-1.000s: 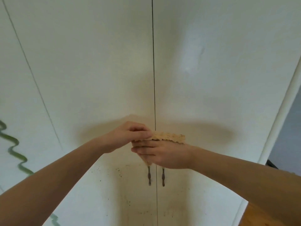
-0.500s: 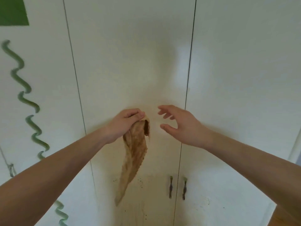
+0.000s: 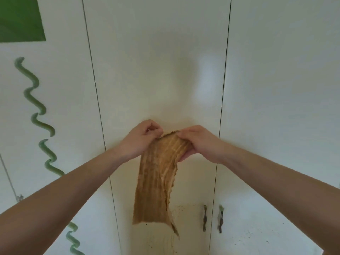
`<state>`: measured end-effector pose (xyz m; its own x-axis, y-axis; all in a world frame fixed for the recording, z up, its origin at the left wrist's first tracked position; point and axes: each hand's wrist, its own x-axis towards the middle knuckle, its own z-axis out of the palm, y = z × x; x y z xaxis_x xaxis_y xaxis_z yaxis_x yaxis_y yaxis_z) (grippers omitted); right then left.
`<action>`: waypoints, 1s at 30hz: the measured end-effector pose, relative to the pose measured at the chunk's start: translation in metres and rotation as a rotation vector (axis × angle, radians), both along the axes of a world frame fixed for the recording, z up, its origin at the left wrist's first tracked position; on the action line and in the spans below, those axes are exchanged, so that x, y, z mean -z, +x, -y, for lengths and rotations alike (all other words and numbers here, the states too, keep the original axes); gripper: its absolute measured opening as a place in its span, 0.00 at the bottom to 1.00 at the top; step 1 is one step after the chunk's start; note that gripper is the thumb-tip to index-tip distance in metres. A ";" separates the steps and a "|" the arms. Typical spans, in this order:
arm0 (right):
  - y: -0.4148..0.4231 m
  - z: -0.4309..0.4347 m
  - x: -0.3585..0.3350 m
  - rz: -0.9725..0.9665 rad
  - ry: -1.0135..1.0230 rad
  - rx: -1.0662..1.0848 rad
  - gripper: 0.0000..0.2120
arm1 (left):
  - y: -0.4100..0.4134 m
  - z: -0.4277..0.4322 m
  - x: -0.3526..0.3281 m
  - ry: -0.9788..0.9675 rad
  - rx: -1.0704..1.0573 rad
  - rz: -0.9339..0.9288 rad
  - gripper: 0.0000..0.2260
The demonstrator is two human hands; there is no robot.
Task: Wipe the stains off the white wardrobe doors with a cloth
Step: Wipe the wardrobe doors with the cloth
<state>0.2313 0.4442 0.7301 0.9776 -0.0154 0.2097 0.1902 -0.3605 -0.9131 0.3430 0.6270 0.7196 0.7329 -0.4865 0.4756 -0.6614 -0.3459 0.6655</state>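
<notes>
Both hands pinch the cloth's [image 3: 158, 183] top edge, left hand [image 3: 141, 140] and right hand [image 3: 195, 142] close together, its length hanging straight down toward the stains [image 3: 176, 212] below them.

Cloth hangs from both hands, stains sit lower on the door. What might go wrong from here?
The cloth hangs loose, pinched only at its top edge by the left hand and right hand; it may slip. It looks brown already, so it might smear the white door. Its tail could catch the handles beside the stains.
</notes>
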 end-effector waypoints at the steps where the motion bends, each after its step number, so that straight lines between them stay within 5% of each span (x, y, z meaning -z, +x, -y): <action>1: -0.002 -0.001 -0.004 -0.035 0.075 -0.019 0.19 | -0.002 0.001 0.002 0.001 -0.044 0.117 0.05; 4: -0.003 -0.001 -0.012 -0.066 0.182 0.028 0.19 | -0.018 0.003 -0.003 -0.140 0.021 0.179 0.02; 8: -0.007 0.004 -0.018 -0.022 0.173 0.109 0.15 | -0.043 0.012 -0.004 0.001 0.233 0.004 0.10; 13: -0.016 0.012 -0.019 -0.018 0.133 0.045 0.09 | -0.041 0.022 0.000 -0.013 0.205 0.071 0.09; 25: -0.014 0.026 -0.012 0.180 0.171 0.114 0.03 | -0.039 0.031 -0.006 -0.004 0.407 -0.116 0.16; 30: -0.015 0.025 -0.016 0.173 0.294 0.068 0.16 | -0.046 0.035 -0.002 -0.225 0.391 -0.352 0.16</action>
